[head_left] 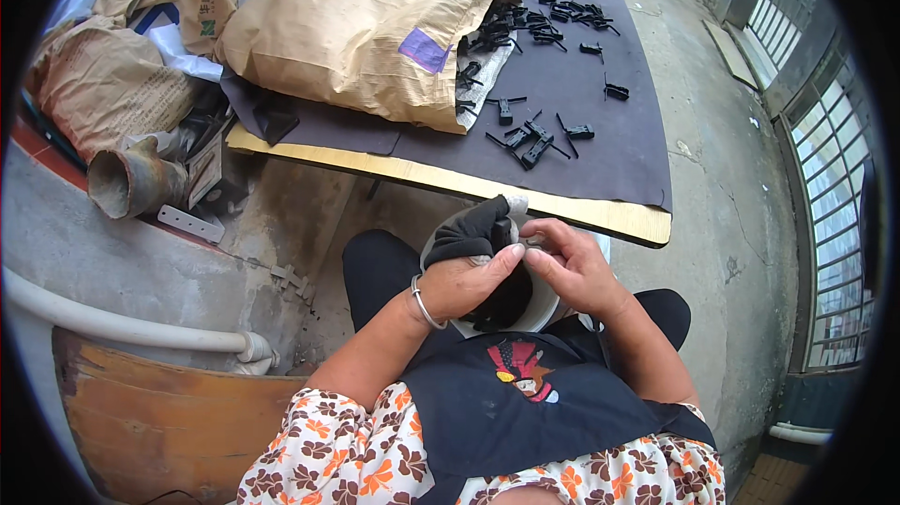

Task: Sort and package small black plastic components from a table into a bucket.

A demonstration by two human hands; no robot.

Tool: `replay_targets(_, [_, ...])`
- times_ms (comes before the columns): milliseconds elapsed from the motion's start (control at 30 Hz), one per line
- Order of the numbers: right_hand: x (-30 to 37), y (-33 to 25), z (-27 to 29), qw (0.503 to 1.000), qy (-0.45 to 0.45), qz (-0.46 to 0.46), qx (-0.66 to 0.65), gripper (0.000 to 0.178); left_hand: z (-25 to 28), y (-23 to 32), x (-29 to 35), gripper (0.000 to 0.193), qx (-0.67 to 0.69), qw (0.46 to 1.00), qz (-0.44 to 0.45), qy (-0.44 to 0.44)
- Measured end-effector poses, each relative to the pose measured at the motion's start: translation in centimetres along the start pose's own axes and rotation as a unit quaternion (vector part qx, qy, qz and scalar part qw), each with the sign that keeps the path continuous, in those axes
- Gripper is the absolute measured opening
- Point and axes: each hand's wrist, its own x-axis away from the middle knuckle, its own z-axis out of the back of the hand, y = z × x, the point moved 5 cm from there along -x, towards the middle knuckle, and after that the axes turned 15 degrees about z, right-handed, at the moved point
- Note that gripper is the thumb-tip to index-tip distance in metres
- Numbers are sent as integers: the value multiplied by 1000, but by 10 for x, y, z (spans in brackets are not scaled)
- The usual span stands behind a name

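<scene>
Centrally: black plastic piece (503, 236) grasped in left hand (461, 286); right hand (578, 272) just beside, grip indiscernible; white bucket (543, 304) beneath.

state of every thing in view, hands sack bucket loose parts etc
paper sack: on its side, mouth open
black parts: loose, some in the sack's mouth, others scattered
table: mostly covered by a dark sheet
bucket: open-topped, dark contents
left hand: closed on a black piece
right hand: fingers bent, grip unclear
bracelet: worn on the left wrist
</scene>
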Motion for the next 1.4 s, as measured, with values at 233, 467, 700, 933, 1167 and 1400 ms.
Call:
replay_targets(233, [5, 2, 2, 996, -47, 48, 52, 13, 1, -2, 1, 42, 161, 977, 108, -85])
replay_targets(467, [-3, -14, 11, 993, -49, 86, 57, 12, -1, -8, 0, 34, 19, 999, 44, -22])
replay_targets(700, [4, 7, 3, 995, 45, -24, -85, 19, -13, -1, 9, 29, 24, 992, 52, -117])
replay_targets(933, [-2, -11, 3, 998, -40, 20, 50, 21, -9, -9, 5, 28, 207, 965, 124, -107])
replay_targets(1167, [-9, -13, 0, 990, -66, 41, 116, 24, -7, -19, 4, 28, 226, 955, 148, -122])
replay_targets(1400, [-10, 0, -12, 986, -70, 21, 150, 24, -9, -2, 7, 22, -156, 982, -108, 10])
